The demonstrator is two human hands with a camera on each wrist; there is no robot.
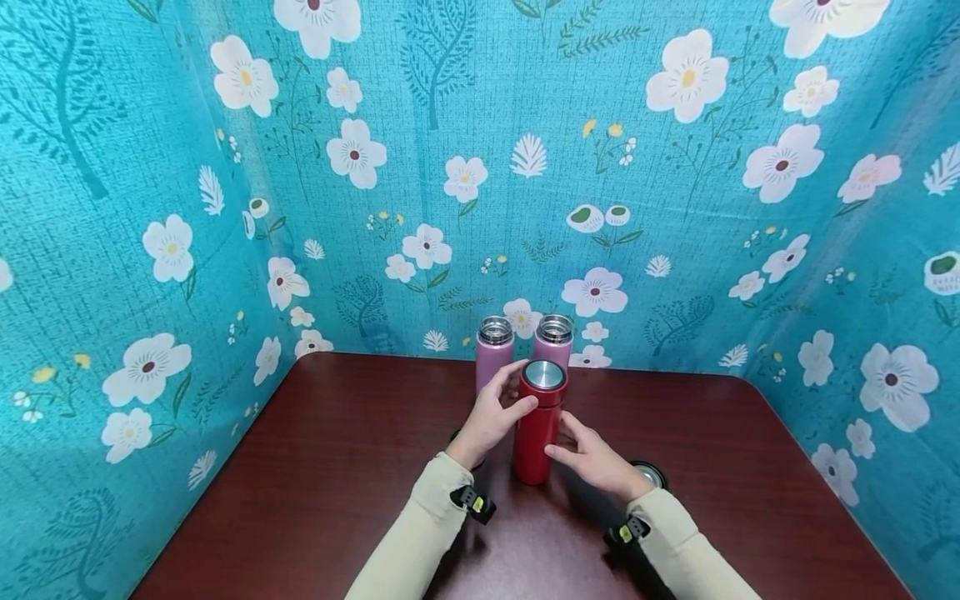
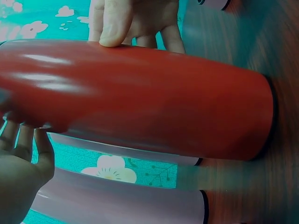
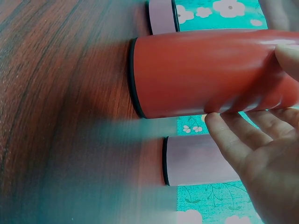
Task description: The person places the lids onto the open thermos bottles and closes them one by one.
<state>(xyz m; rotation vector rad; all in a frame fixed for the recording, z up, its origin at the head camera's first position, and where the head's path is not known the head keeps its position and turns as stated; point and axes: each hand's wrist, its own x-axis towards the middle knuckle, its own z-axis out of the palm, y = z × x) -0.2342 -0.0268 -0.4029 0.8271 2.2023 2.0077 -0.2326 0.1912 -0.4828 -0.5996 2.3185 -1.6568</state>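
Note:
A red thermos (image 1: 532, 446) with a silver-topped lid (image 1: 544, 375) stands upright on the table in the head view. My left hand (image 1: 491, 417) holds it from the left near the lid, thumb in front at the seam and fingers behind. Lower down, my right hand (image 1: 596, 458) grips the body from the right between thumb and fingertips. Across the left wrist view, the thermos body (image 2: 154, 98) appears sideways with its black-edged base at right. The right wrist view shows my right hand's fingertips (image 3: 212, 119) against the red wall.
Two lilac thermoses, a left one (image 1: 493, 354) and a right one (image 1: 553, 337), stand lidless behind the red one. A dark-rimmed lid (image 1: 649, 475) lies by my right wrist. Another dark round piece is mostly hidden behind my left wrist. Floral cloth (image 1: 465, 108) borders the brown table (image 1: 337, 467).

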